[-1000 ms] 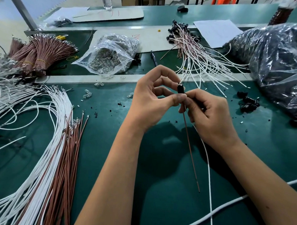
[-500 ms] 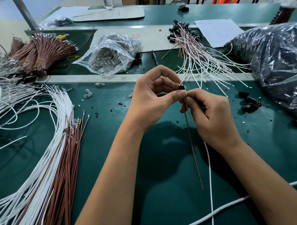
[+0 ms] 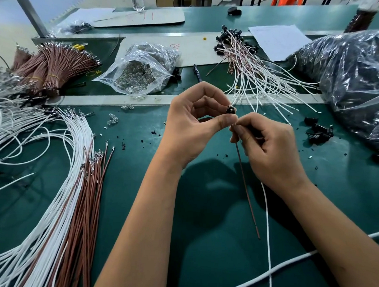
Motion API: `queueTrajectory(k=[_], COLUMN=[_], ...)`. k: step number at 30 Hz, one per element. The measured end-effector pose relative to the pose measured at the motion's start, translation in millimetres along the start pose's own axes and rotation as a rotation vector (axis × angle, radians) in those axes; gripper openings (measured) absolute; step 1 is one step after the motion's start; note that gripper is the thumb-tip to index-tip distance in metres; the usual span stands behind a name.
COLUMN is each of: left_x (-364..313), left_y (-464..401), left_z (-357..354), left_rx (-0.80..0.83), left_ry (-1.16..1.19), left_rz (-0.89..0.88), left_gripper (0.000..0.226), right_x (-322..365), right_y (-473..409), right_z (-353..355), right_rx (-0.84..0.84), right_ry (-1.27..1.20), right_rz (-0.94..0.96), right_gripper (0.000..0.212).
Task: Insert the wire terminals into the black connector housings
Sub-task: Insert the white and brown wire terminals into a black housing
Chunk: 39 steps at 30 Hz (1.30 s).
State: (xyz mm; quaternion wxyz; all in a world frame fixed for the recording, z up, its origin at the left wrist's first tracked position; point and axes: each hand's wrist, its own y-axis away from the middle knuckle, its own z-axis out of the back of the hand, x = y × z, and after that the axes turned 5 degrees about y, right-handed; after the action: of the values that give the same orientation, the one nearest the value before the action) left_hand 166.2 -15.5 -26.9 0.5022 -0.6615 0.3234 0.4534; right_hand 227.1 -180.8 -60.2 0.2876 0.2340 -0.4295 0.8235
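My left hand (image 3: 193,124) pinches a small black connector housing (image 3: 231,110) between thumb and fingertips above the green mat. My right hand (image 3: 268,146) touches it from the right and pinches a brown wire (image 3: 246,189) just below the housing. That wire hangs down toward me, and a white wire (image 3: 267,222) trails from under the right hand. The wire ends at the housing are hidden by my fingers.
Loose white and brown terminal wires (image 3: 74,181) fan across the left of the mat. A clear bag of terminals (image 3: 141,74) and finished wire assemblies (image 3: 252,65) lie behind. Loose black housings (image 3: 319,131) and a large plastic bag (image 3: 356,81) sit at the right.
The housing has tipped so its round end faces up, and my fingers have shifted slightly on it. The hands stay in the same place.
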Motion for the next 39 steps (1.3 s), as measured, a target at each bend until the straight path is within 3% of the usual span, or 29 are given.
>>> queueTrajectory(k=[16,22,25,27,31,39], left_x=[3,15,19,20,20,20], left_y=[0,-2,-2,-1,1,6], left_z=[-2,-2,-1,-3,-10,-9], left_rx=[-0.009,-0.077,-0.070,-0.063,-0.049,0.054], left_ry=[0.064,0.076,0.043,0.038,0.082,0.039], left_rz=[-0.038,0.175,0.211,0.230,0.265,0.310], left_gripper=[0.028,0.027,0.020,0.017,0.009,0.024], right_x=[-3,-7,-6,-7,-11,-11], right_y=[0,-1,-5,-7,-5,-2], right_z=[-1,-3,-1,1,3,5], right_rx=[0.052,0.154,0.101,0.109,0.079,-0.030], right_ry=[-0.017,-0.063,-0.273,-0.360,-0.379,-0.438], right_rz=[-0.027,-0.104,-0.232,-0.258,-0.236,-0.266], right_gripper=[0.013,0.014,0.017,0.008,0.009,0.015])
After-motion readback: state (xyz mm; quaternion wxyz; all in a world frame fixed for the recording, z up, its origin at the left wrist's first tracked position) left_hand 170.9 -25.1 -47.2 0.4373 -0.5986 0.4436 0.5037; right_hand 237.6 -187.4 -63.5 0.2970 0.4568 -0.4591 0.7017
